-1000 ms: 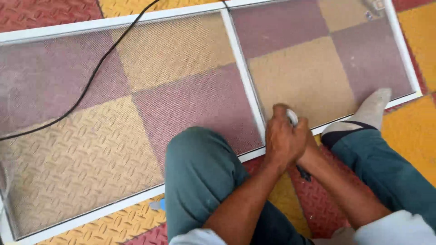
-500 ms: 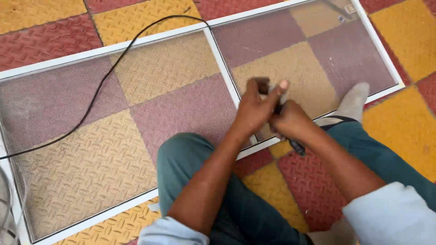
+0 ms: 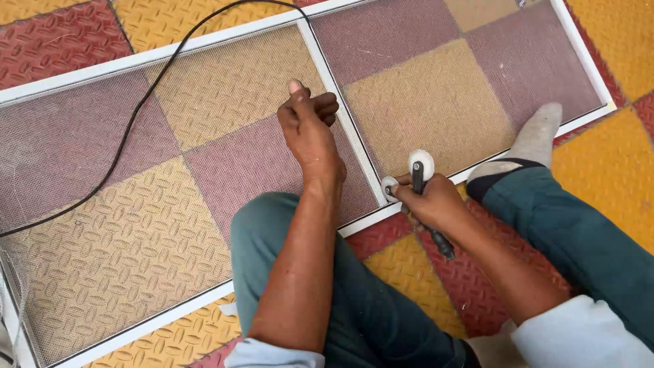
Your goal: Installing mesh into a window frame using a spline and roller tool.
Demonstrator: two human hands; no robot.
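A white-framed mesh screen [image 3: 204, 44] lies flat on the tiled floor, split by a white middle bar [image 3: 340, 109]. My left hand [image 3: 308, 129] hovers over the mesh just left of that bar, fingers curled in with the thumb up; whether it pinches the thin black cord there I cannot tell. My right hand [image 3: 429, 201] grips a dark-handled roller tool [image 3: 420, 170] whose white wheel rests at the lower end of the middle bar, near the frame's near edge. A small white wheel shows beside my thumb.
A black cord [image 3: 136, 116] loops across the left mesh panel and off the far edge. My knees in teal trousers [image 3: 286, 232] and a socked foot [image 3: 538, 136] rest against the frame's near side. Red and yellow patterned floor tiles [image 3: 613, 170] surround the frame.
My hands have come apart: the left has moved up along the middle bar, while the right stays low on the bar with the roller tool. The view has shifted slightly.
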